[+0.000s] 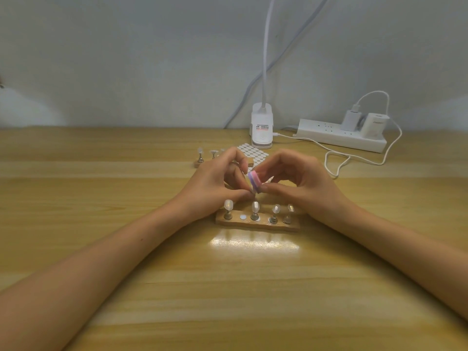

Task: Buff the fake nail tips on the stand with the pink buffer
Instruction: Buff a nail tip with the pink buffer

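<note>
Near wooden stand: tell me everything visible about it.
The near wooden stand is a flat light-wood strip lying on the table, just nearer than the left hand and right hand. Four metal pegs stand in it, each topped by a translucent nail tip. One spot, second from the left, is empty and shows a white disc. Whether the left wrist touches its left end cannot be told.

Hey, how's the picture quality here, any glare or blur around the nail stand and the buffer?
Head view: a bright glare patch lies on the table in front of the wooden stand; head view: the pink buffer pinched in the right hand looks soft-edged, as do the nail tips; head view: the wide lens stretches both forearms toward the corners.
</note>
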